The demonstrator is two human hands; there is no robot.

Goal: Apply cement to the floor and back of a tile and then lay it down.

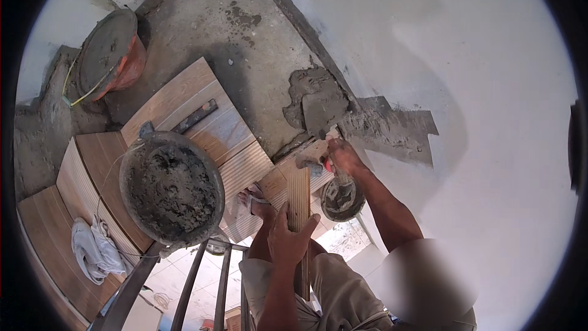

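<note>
Lumpy grey mortar (298,90) is apparently being spread at one o'clock — flat metal trowel (323,110) clamped in fingers of the right hand (344,155), ribbed tan strip (299,193) in the left hand (289,240) at six. Levelling's probably needed next.

Two hands (293,236), three containers (130,67), one ribbed wood-look strip (298,193).
The containers divide into one orange bucket (131,61), one wide round basin (125,178) and one smaller bowl (335,216); besides these there are one trowel (321,113), one heap of mortar (297,89) on the floor (196,18), one dark flat bar (196,116), one white cloth (95,251), one sandalled foot (253,198), and one railing (190,285) with at least three uprights. The wood-look boards (177,92) number several, too overlapped for an exact count.
</note>
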